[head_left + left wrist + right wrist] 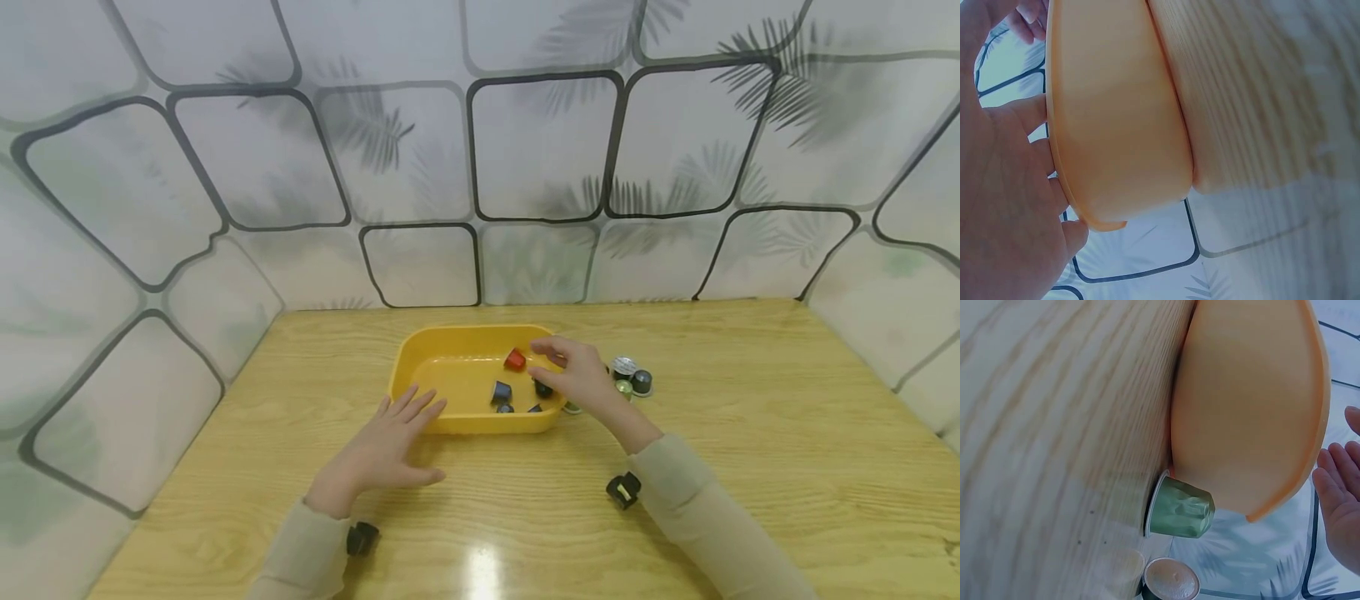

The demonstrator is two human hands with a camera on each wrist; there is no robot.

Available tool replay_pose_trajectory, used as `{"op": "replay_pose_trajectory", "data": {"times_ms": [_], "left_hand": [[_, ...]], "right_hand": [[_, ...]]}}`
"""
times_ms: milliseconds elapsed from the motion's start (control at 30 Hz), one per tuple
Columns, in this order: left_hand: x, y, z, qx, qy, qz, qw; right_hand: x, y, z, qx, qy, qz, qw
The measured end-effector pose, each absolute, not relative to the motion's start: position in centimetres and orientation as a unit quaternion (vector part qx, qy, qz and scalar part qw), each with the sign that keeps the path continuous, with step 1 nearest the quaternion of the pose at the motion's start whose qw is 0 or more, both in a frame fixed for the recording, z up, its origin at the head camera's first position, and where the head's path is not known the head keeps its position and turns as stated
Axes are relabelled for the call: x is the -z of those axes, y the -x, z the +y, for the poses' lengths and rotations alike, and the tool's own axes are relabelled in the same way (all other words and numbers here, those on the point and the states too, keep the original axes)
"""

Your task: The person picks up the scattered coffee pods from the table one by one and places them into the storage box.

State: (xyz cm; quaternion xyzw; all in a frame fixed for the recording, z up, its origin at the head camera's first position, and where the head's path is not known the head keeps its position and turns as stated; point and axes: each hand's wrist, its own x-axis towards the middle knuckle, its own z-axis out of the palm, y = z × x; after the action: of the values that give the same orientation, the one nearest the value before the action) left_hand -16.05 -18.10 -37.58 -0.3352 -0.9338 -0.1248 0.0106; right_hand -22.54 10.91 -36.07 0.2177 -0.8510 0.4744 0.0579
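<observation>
A yellow plastic tray [480, 424] holds several coffee capsules, among them a red capsule [515, 360], a dark blue capsule [502, 392] and a black capsule [543, 390]. At the tray's front left corner is my left hand [375, 454], its fingers spread out; in the left wrist view the fingertips lie along the tray's rim [1055, 125]. Over the tray's right side hovers my right hand [581, 379], fingers loosely bent, thumb and fingertips apart, with nothing visible between them. A green capsule [1182, 509] stands close beside the tray's wall in the right wrist view.
Right of the tray, on the wooden table [750, 400], a silver-lidded capsule [624, 365], a dark capsule [642, 382] and a light green capsule [625, 389] sit grouped together. A patterned wall covering [540, 150] rises behind the table and along its sides.
</observation>
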Motion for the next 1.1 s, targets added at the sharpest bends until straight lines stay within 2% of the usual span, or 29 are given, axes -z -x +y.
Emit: {"op": "replay_pose_trajectory", "data": {"times_ms": [1100], "left_hand": [[38.0, 16.2, -18.2, 0.121, 0.34, -0.932, 0.024]], "right_hand": [[35.7, 22.0, 14.0, -0.461, -0.213, -0.857, 0.083]]}}
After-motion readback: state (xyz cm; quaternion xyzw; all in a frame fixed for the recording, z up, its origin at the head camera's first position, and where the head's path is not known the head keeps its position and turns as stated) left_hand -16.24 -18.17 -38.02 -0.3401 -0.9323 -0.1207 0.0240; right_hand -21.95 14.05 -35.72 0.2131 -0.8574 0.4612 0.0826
